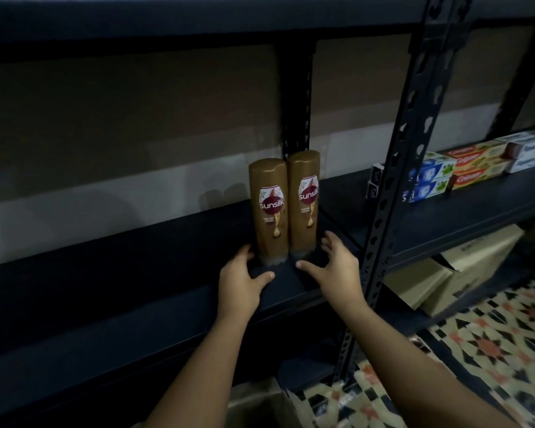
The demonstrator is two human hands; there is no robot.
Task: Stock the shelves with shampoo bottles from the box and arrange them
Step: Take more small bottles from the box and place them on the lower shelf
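Head view shows your two tall golden-brown plastic shampoo bottles (272, 211) standing upright, touching side by side, at frame centre on the dark metal shelf (121, 273). Your left hand (241, 282) and right hand (337, 267) flank their bases, fingers spread and relaxed, gripping nothing. Colourful toothpaste cartons (464, 171) sit at right.

Two brown shampoo bottles (286, 208) stand upright and touching, at the right end of the dark shelf (121, 273), close to the rear upright post (295, 97). The slotted front post (393, 186) walls off that right side. Left of the bottles the shelf board lies bare under the upper shelf (198, 23), wide enough for a hand.
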